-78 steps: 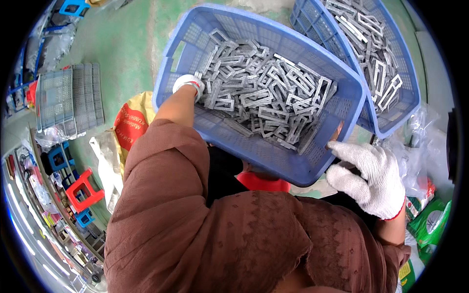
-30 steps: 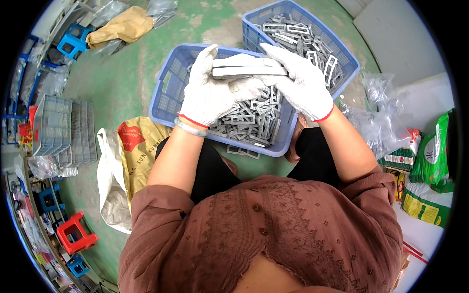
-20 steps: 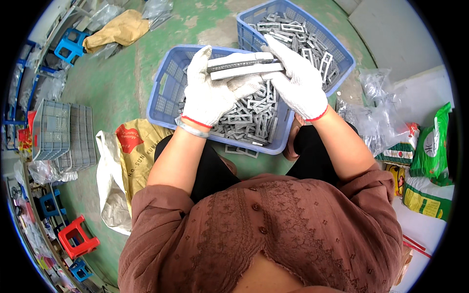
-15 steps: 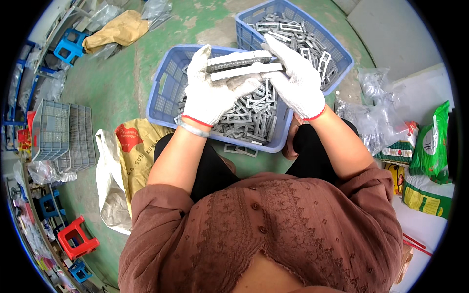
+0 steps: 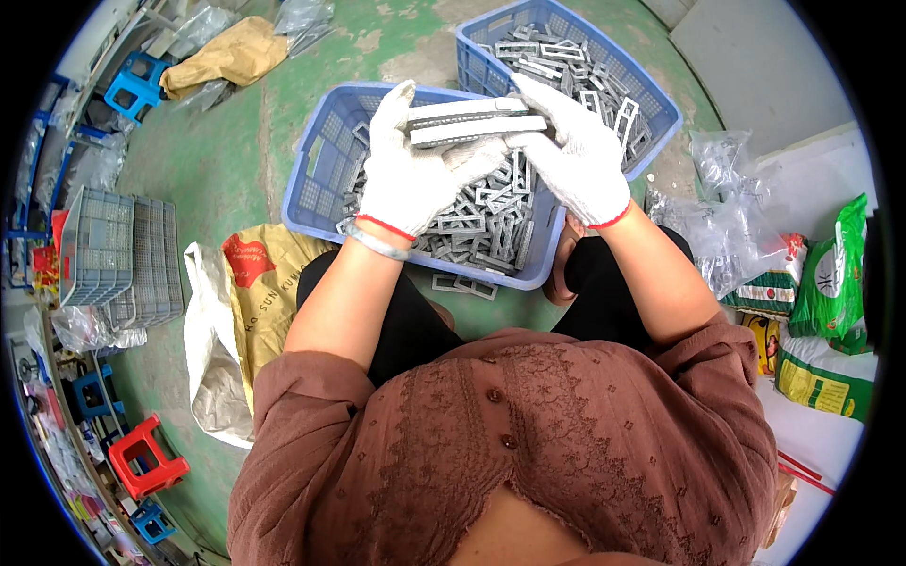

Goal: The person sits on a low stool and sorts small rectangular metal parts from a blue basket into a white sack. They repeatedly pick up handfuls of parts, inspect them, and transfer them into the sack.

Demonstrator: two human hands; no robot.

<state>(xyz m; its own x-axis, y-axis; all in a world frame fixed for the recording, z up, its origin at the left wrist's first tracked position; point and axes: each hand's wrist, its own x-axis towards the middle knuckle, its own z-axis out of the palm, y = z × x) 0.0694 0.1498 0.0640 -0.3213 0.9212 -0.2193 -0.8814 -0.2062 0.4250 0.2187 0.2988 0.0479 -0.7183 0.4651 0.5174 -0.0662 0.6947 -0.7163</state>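
Note:
Both my hands wear white knit gloves with red cuffs and hold two grey metal rectangular frames (image 5: pixel 478 130) between them, one against the other with long edges toward me. My left hand (image 5: pixel 406 179) is closed around their left ends, its thumb running underneath. At their right ends my right hand (image 5: pixel 580 156) grips with thumb and fingers. The frames are above a blue plastic crate (image 5: pixel 310 184), where many similar grey metal frames (image 5: pixel 486 231) lie in a jumble. Parts of the held frames are hidden by the gloves.
A second blue crate (image 5: pixel 472 66) of metal frames stands beyond, to the right. A few frames (image 5: pixel 464 286) lie on the floor by my feet. A yellow-and-white sack (image 5: pixel 260 302) is at left, near grey crates (image 5: pixel 99 250). Clear plastic bags (image 5: pixel 731 231) lie at right.
The two metal frames have come closer together and now lie nearly parallel; the nearer one was more tilted before. Both hands remain in almost the same place.

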